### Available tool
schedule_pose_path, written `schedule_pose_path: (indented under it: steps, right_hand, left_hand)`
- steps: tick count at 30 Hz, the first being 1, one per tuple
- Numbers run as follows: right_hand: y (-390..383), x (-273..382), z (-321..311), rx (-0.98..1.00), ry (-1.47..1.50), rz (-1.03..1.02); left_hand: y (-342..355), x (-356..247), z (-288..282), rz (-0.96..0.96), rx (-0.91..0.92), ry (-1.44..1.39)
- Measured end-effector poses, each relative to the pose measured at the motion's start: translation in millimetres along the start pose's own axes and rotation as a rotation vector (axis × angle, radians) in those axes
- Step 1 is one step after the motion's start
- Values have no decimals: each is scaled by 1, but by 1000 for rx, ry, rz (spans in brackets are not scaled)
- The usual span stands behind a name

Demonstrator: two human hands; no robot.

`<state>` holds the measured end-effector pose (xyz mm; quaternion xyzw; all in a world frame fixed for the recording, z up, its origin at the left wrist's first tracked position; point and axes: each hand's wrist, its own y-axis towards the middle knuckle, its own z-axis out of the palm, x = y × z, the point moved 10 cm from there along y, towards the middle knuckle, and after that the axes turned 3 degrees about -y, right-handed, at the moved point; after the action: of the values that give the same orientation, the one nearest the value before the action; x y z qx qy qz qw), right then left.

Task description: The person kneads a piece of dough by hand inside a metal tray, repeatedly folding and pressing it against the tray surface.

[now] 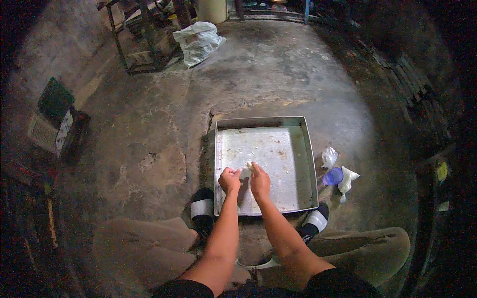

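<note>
Along the bottom of the frame, brown trousers are seen spread wide, and in between, bare forearms are stretched up towards the centre. Two black slide sandals with pale straps are planted by the near corners of a square, shallow metal tray. And over that tray, mid-frame, a small whitish lump is held at the fingertips of the right hand, thumb and fingers nearly closed around it. Just beside it, the left hand is curled, thumb and forefinger brought close; whether anything is pinched there cannot be told. The tray floor is dotted with pale bits. Right of centre, a purple plastic cup is flanked by two small plastic bags. Farther off, at upper left, a white woven sack is slumped on the concrete floor, beside a dark metal frame.
</note>
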<state>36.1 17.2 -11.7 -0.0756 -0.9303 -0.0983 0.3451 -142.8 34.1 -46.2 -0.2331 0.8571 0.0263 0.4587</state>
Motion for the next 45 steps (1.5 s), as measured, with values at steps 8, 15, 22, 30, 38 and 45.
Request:
schedule_pose_path:
  steps: [8,15,22,30,38,45]
  right_hand:
    - [14,12,9,87,-224,-345]
    - [22,-73,-35,-223,208,156]
    - [-14,-62,-29,-152,-145,38]
    - [-54,-57,21,110,-278,-15]
    - [-25,-149,-7,-75,643,406]
    - [-19,-106,2,93,1579,747]
  left_hand:
    - [6,15,26,196,5,-161]
    - [-43,-63,64,606,377,386]
    - [-52,-61,104,778,351,645]
    - [-25,-43,98,708,561,513]
    - [-116,-38,79,650,364,545]
    - [-76,-18,125,-78,600,-757]
